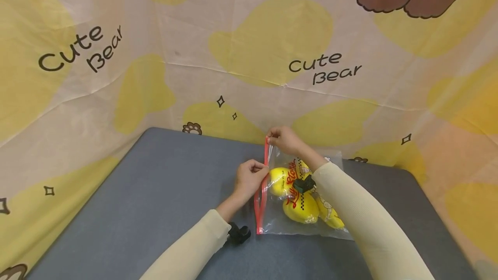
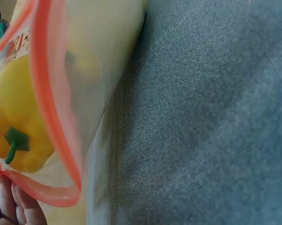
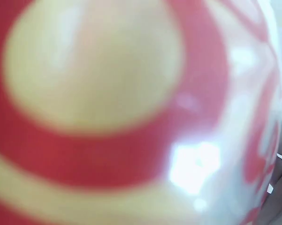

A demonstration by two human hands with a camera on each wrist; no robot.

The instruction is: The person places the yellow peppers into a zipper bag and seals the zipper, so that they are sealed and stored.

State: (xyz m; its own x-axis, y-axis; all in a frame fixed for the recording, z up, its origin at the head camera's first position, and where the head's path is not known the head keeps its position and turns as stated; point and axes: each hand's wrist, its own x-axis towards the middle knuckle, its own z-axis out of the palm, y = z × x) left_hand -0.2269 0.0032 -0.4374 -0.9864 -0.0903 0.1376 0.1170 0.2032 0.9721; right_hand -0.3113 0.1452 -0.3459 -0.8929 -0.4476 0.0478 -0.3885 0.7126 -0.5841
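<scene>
A clear zip bag (image 1: 278, 227) with red printing lies at the right half of the table, holding several yellow fruit- or vegetable-shaped pieces (image 1: 301, 211). One, a yellow bell pepper (image 2: 19, 103) with a green stem, shows in the left wrist view. My left hand (image 1: 248, 179) pinches the bag's red zip strip (image 1: 257, 217) near its middle; below it the strip's two sides stand apart. At the strip's far end my right hand (image 1: 285, 139) pinches the corner. Printed plastic fills the right wrist view, with fingers (image 3: 278, 199) at its right edge.
The table (image 1: 175, 185) has a blue-grey cloth surface. Behind and beside it hangs a yellow and cream cloth (image 1: 233, 33) with printed letters. A black device (image 1: 239, 233) sits at the left wrist; another dark device (image 1: 304, 184) is by the right wrist.
</scene>
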